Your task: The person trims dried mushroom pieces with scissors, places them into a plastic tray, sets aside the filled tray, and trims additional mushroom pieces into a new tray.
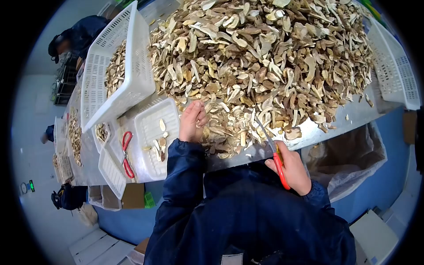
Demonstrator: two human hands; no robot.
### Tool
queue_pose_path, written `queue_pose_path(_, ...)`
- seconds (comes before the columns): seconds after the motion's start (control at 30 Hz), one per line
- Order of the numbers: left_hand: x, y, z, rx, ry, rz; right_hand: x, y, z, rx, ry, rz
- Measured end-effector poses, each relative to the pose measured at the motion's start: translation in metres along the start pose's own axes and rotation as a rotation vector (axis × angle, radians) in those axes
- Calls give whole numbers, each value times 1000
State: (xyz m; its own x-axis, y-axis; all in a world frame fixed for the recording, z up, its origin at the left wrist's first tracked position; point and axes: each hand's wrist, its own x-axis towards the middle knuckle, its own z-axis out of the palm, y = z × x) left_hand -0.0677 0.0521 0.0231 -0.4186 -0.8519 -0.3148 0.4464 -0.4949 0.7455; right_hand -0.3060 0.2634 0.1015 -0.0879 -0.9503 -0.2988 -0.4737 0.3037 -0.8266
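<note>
A large heap of dried, sliced mushrooms (265, 57) covers the metal table (353, 115). My right hand (292, 170) is closed on red-handled scissors (279, 164), whose blades point up toward the near edge of the heap. At the heap's near left edge is my left hand (193, 123), its fingers curled together; whatever they may hold is too small to make out. Just left of it lies a shallow white tray (143, 128) with a few pale mushroom pieces (160, 148) in it.
A white perforated basket (137, 66) holding slices stands at the left, another basket (397, 66) at the right. Other red scissors (126, 154) lie beside the tray. A lined box (353, 163) is below the table's edge. Co-workers (90, 33) are at the far left.
</note>
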Motion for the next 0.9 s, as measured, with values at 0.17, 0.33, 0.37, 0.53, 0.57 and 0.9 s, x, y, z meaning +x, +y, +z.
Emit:
queue_pose_path(0.17,-6,2,17,1010,110,232,3,-1,3,-1,-11,-35)
queue_pose_path(0.33,-27,10,20,1473,176,331,0,3,3,-12,0,-43)
queue_pose_path(0.37,-33,13,14,1481,192,324,0,3,2,-23,1,-31)
queue_pose_path(0.53,-45,19,-12,1585,334,387,3,-1,2,-31,-10,7)
queue_pose_path(0.57,-44,13,-11,1584,300,446,4,-2,3,-24,-12,-11)
queue_pose_path(0.9,-29,1,-8,1356,231,304,0,0,4,-51,12,-24)
